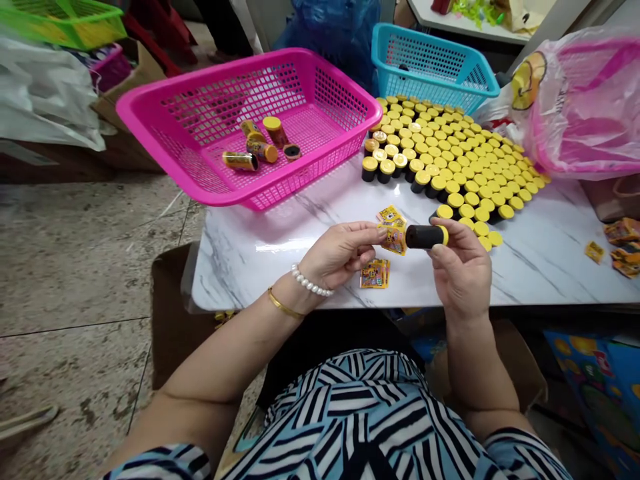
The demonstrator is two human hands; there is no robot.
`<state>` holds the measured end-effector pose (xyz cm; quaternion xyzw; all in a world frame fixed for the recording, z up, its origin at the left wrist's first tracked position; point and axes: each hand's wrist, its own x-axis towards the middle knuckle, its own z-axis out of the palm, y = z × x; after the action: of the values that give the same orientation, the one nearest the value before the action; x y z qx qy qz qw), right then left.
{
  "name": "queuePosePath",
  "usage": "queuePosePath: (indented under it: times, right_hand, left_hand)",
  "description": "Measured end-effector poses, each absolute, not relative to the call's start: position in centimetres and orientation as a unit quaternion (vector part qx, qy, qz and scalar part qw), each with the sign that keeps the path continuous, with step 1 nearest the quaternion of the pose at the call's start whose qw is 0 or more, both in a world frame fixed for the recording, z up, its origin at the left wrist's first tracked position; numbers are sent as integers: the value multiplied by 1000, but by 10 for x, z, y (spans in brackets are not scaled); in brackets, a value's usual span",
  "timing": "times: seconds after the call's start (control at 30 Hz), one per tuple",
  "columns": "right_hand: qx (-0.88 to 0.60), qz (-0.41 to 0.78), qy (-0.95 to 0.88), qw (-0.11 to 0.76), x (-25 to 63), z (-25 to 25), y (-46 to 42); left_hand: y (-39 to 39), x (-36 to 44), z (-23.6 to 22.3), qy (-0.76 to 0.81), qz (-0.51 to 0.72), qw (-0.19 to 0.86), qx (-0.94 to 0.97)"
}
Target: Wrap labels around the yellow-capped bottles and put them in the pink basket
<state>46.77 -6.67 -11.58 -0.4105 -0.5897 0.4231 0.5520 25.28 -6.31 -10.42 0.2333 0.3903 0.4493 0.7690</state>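
Observation:
Between thumb and fingers, my left hand (345,252) pinches a small yellow printed label (395,238). My right hand (463,267) grips a black canister (424,237) by its yellow-capped end and holds it sideways, its black end toward the label. The two are close together above the table; whether they touch I cannot tell. Just below my left hand lies a small stack of printed labels (374,274), and more labels (390,214) lie behind it. Many black canisters with yellow caps (465,167) stand packed upright beyond my right hand.
A pink basket (240,193) at the back left holds several canisters wrapped in printed labels (241,161). Behind the rows stands a blue basket (425,40). Plastic-covered pink basket (590,100) is at right, with label piles (625,243) near the marbled table's (280,267) right end.

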Motion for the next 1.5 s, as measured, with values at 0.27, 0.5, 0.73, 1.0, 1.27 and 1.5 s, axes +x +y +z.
queuePosePath:
  times: [0.27, 0.5, 0.73, 1.0, 1.27, 1.5]
  right_hand:
    - [-436, 366, -591, 572, 454, -109, -76]
    - [-405, 425, -594, 550, 454, -107, -78]
    - [-374, 348, -651, 561, 459, -108, -77]
    - [-401, 330, -675, 524, 462, -103, -69]
    - [-388, 346, -681, 516, 455, -113, -70]
    - [-274, 171, -820, 472, 459, -112, -58]
  left_hand:
    - [-59, 259, -100, 371, 456, 781, 208]
    - [-66, 258, -106, 392, 472, 742, 271]
    - [-71, 247, -96, 401, 486, 670, 393]
    - [-66, 242, -82, 343, 435, 721, 416]
    - [-56, 232, -102, 325, 424, 726, 432]
    - [-52, 232, -95, 323, 378, 717, 489]
